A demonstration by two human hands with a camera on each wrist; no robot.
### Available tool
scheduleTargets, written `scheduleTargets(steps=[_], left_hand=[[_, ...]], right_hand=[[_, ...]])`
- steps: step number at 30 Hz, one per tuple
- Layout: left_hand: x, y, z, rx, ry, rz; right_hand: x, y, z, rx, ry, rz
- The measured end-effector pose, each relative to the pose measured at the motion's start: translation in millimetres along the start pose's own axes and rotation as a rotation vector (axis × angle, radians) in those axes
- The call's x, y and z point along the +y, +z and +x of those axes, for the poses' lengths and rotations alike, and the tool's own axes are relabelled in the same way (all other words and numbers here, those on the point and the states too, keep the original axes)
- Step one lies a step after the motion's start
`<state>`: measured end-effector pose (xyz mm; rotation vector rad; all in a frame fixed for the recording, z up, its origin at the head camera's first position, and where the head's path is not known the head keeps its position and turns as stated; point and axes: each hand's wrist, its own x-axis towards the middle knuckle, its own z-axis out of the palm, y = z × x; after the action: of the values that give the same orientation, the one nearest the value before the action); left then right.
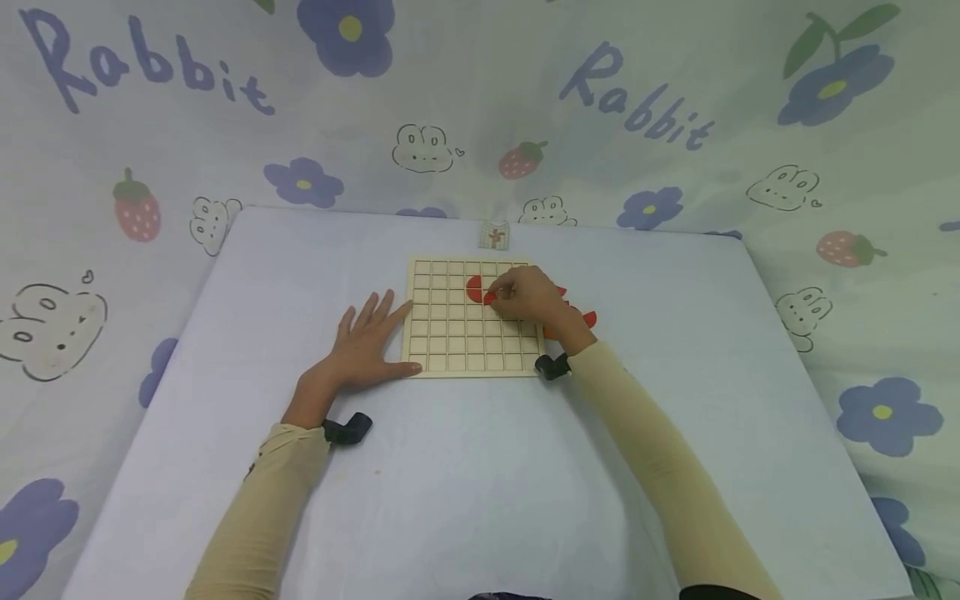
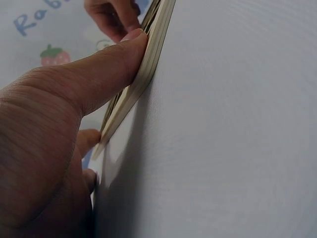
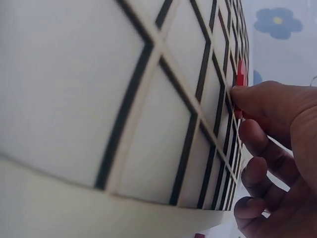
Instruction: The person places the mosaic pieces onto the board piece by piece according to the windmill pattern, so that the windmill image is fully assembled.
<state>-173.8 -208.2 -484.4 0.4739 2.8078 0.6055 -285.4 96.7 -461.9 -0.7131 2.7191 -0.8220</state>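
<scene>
A square wooden grid board (image 1: pixel 450 342) lies on the white table. My left hand (image 1: pixel 365 346) has its fingers spread at the board's left side, the thumb resting on the rim near the front left corner. Over the upper middle of the grid, my right hand (image 1: pixel 528 293) pinches a small red piece (image 1: pixel 490 298) between thumb and fingertips. Just left of it, red curved pieces (image 1: pixel 474 289) sit in the grid cells. In the right wrist view the thumb (image 3: pixel 262 101) presses against red at the board's surface; the held piece's full shape is hidden.
Loose red pieces (image 1: pixel 590 319) lie at the board's right side, partly hidden under the right wrist. Behind the board is a small patterned card (image 1: pixel 494 235) with a red figure. A printed cloth (image 1: pixel 465 100) hangs behind the table (image 1: pixel 450 500).
</scene>
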Motion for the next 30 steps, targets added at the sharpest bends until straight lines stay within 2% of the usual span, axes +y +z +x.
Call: scheduleTargets(steps=[10,19,26,30], left_hand=[[0.2,1.4,-0.1,-0.002,-0.017,-0.007],[0.2,2.4,0.5,0.015,0.002,-0.002],[1.1,1.8,-0.4,0.01,-0.009,0.001],[1.9,1.1,-0.2,0.008,-0.008,0.002]], right_hand=[[-6,-1,1,-0.057,0.029,-0.015],[-8,-5,1,-0.025,0.075,-0.061],[-15,-8,2,-0.027,0.124,-0.077],[-20,-12,4,-0.047,0.152,-0.14]])
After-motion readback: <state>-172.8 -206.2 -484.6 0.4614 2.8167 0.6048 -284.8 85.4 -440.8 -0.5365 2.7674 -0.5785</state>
